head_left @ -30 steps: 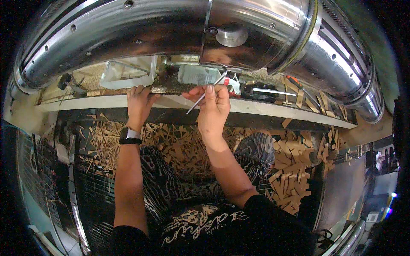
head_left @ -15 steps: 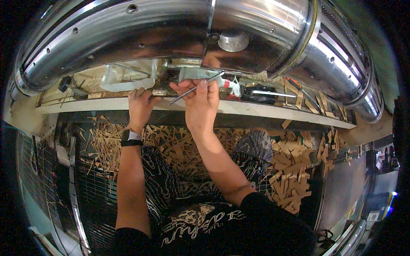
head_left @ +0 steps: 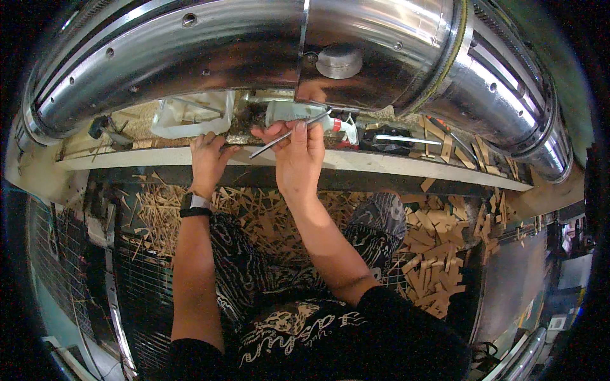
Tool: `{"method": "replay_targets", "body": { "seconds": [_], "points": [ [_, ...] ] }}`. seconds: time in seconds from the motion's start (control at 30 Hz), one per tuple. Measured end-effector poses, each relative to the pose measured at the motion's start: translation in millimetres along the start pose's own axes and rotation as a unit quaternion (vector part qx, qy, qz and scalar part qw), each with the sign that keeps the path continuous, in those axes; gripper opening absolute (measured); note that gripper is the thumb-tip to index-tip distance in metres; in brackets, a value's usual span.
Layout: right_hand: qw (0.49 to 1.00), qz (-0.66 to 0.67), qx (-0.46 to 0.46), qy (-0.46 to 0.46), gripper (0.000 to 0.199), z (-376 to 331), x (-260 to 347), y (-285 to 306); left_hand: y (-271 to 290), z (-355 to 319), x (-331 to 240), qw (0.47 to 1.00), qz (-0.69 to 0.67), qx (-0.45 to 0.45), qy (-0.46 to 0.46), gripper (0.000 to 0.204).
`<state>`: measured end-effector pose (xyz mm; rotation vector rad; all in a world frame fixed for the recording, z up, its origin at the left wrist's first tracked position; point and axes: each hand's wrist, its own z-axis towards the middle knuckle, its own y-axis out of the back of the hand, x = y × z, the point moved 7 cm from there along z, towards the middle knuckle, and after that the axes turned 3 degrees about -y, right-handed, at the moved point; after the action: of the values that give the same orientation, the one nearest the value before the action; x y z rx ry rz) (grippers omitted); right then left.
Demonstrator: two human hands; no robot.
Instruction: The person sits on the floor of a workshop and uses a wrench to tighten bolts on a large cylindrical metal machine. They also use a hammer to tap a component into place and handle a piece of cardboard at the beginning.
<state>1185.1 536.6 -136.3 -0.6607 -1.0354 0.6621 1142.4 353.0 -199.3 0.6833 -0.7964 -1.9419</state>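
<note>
We are seeing a big polished steel drum point(head_left: 210, 57) arching over a long pale ledge point(head_left: 406, 166). A clear plastic jug point(head_left: 190, 115) is lying toward the ledge's left end, and flat wooden offcuts point(head_left: 438, 228) are littering the floor beneath its right end.

Single head-worn fisheye, looks steeply down and forward from the person's head. Close range: big steel drum point(head_left: 267, 57) fills the frame top, ledge point(head_left: 394, 166) runs across the middle, forearms enter from the lower edge. Straight edges bow toward the rim. Dark corners. No second view.
</note>
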Motion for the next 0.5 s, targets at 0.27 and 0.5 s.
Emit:
{"method": "replay_targets", "body": {
  "seconds": [0.27, 0.5],
  "points": [
    [1.000, 0.018, 0.021, -0.009, 0.017, 2, -2, -6, -6, -3, 5, 1.000, 0.014, 0.024, 0.012, 0.029],
    [0.983, 0.168, 0.002, -0.075, 0.033, 17, -24, -23, -3, -1, 3, 1.000, -0.003, -0.006, -0.008, 0.029]
  ]
}}
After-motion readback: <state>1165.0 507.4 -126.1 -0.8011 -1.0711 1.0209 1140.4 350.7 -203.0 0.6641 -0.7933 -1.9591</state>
